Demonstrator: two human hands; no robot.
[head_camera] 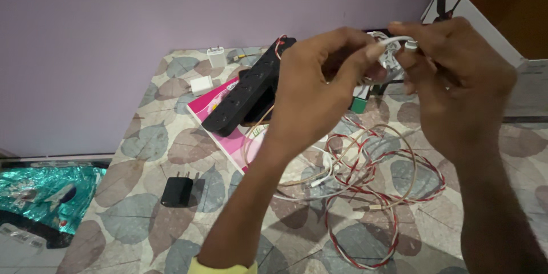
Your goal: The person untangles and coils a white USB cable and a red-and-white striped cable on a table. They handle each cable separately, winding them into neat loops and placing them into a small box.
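Both hands are raised above a leaf-patterned table (142,205); the left hand (311,94) and right hand (456,74) pinch a white cable (395,40) between fingertips. Below them lie tangled red-white and beige cables (377,194), touching one another. A black power strip (251,85) rests on a pink book (228,137), with a black charger (178,191) and two white chargers (208,71) nearby.

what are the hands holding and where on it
Both hands pinch a thin white cable near its plug end: right hand fingertips grip just behind the plug, left hand thumb and forefinger beside it. The rest is hidden behind the fingers.
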